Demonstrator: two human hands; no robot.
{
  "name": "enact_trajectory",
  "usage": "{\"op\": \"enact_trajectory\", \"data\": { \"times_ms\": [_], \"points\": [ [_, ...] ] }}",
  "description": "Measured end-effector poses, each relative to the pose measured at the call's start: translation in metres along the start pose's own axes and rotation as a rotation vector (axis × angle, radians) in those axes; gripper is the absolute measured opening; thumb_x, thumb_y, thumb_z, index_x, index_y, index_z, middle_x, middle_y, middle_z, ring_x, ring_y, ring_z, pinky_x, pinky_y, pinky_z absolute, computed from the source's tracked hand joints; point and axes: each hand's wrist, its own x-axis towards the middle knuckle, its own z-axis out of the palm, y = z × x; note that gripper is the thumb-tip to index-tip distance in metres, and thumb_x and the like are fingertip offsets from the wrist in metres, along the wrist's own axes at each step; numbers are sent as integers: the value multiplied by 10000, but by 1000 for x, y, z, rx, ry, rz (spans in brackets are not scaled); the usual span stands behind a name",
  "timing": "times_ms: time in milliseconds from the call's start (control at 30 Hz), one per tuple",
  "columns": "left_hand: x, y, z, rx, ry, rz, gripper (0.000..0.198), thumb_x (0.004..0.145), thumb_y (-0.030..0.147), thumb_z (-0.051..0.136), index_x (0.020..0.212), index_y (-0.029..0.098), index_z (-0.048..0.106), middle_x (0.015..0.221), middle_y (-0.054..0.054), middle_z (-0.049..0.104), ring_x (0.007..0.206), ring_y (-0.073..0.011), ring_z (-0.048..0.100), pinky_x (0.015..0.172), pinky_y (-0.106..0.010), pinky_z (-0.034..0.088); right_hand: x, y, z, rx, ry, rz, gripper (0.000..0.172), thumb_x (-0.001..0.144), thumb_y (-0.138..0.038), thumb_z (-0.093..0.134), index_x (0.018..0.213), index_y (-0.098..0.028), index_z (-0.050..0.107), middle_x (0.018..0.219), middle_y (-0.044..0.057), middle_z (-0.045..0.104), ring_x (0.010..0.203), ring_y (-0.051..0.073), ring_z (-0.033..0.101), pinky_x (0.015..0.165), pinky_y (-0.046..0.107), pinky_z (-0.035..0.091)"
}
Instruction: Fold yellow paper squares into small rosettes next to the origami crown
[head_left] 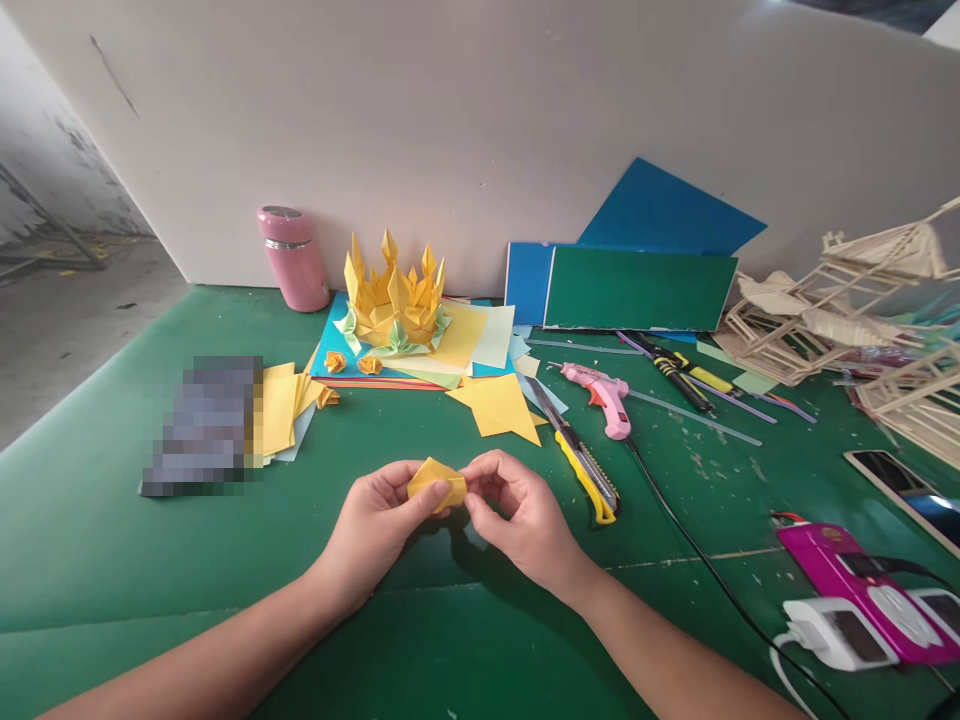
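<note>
A small folded piece of yellow paper [436,482] is held above the green table, with my left hand [390,515] closed around it, thumb across its front. My right hand [517,515] is at the paper's right edge, thumb and fingers bent in a pinch on it. Beyond my hands stands a yellow folded-paper crown [394,300] with pale green paper leaves around its base. Small orange paper flowers [370,365] lie in front of it. A yellow sheet with pointed corners [501,405] rests on the table past my right hand.
A yellow utility knife [581,465] and pink glue gun [604,395] lie right of my hands, the gun's cord running toward a magenta power strip [832,560]. A pink flask [294,262], yellow paper stack [277,410], green board [641,290] and wooden stick model [825,300] stand around.
</note>
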Motion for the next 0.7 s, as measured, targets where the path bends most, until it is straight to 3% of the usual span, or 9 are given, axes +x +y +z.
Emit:
{"op": "enact_trajectory", "data": {
  "times_ms": [200, 400, 567, 700],
  "points": [
    [-1, -5, -2, 53, 6, 96, 298, 634, 365, 770, 794, 168, 613, 643, 24, 663, 566, -110, 584, 559, -204, 461, 0, -5, 1, -6, -34, 22, 111, 746, -258, 616, 823, -199, 563, 692, -22, 534, 621, 117, 518, 589, 237, 487],
    [-3, -4, 1, 30, -68, 77, 368, 664, 372, 751, 871, 210, 494, 536, 69, 633, 483, -86, 533, 501, -176, 396, -1, -5, 1, -58, -44, 21, 134, 790, -289, 586, 710, -201, 524, 617, -38, 472, 562, 109, 460, 520, 223, 431],
    [0, -2, 2, -25, -49, -4, 450, 602, 383, 796, 914, 188, 537, 567, 57, 646, 543, -96, 573, 556, -188, 440, 3, 1, -4, -26, 86, -59, 148, 765, -297, 593, 676, -205, 517, 734, -4, 477, 647, 133, 489, 557, 242, 450],
    [3, -4, -1, -98, -79, -47, 340, 641, 384, 781, 819, 156, 602, 693, 18, 679, 639, -87, 610, 628, -178, 468, 4, 5, -5, 41, 82, 33, 126, 776, -314, 588, 771, -208, 521, 720, -14, 488, 639, 129, 497, 588, 245, 460]
  ]
}}
